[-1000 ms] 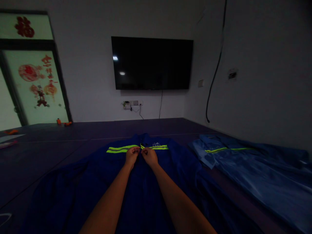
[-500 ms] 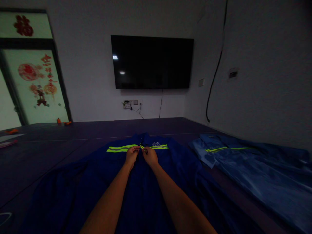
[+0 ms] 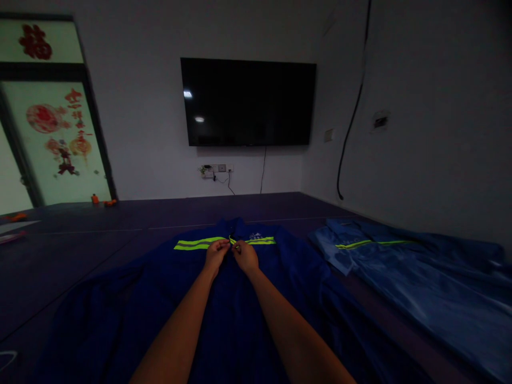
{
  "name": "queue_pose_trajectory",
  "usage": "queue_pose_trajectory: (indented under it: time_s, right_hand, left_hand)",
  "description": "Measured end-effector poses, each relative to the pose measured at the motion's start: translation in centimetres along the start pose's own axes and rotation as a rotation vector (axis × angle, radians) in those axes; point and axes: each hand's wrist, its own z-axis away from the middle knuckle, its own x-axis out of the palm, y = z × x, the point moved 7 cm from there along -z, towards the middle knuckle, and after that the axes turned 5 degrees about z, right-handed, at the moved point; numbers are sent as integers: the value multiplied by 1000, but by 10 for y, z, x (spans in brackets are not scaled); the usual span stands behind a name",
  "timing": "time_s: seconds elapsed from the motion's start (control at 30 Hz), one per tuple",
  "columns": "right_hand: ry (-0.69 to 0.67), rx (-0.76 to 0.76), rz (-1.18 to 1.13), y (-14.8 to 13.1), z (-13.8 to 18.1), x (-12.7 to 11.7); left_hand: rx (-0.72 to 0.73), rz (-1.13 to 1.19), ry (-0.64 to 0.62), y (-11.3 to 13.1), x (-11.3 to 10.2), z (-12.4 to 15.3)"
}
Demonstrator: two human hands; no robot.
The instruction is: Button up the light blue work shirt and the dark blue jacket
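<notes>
A dark blue work jacket [image 3: 288,261] lies spread on the purple floor, its collar at the far end. Across its chest runs a yellow-green reflective strip [image 3: 194,245], with small white lettering above it on the right. My left hand [image 3: 216,256] is closed in a pinch on the jacket's front edge at the strip. Right beside it, my right hand [image 3: 245,257] pinches the opposite front edge at the same height. Whatever small fastening lies between the fingertips is too dark and small to make out.
A lighter blue work garment [image 3: 404,277] with a thin yellow-green stripe lies to the right. Small orange objects [image 3: 95,199] sit by the glass door [image 3: 56,144]. A television [image 3: 248,104] hangs on the wall above sockets [image 3: 218,168]. A black cable [image 3: 352,128] dangles at right.
Both hands stay pinched at the same place on the jacket front. The whole view has shifted very slightly; the garments lie as before.
</notes>
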Motion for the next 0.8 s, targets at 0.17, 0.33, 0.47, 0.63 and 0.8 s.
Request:
queue_pose_trajectory:
  time_s: [0.17, 0.33, 0.47, 0.63, 0.8]
  right_hand:
    - [-19, 9, 8, 0, 1, 0]
    - [-20, 10, 14, -1, 1, -1]
    - [0, 11, 18, 0, 1, -1]
    - [11, 31, -14, 5, -1, 1]
    - [15, 44, -58, 8, -3, 3]
  left_hand:
    - [7, 5, 6, 1, 0, 2]
    - [17, 8, 23, 2, -2, 3]
    - [23, 8, 30, 2, -2, 3]
    - [35, 0, 17, 5, -1, 5]
    - [52, -4, 6, 6, 0, 5]
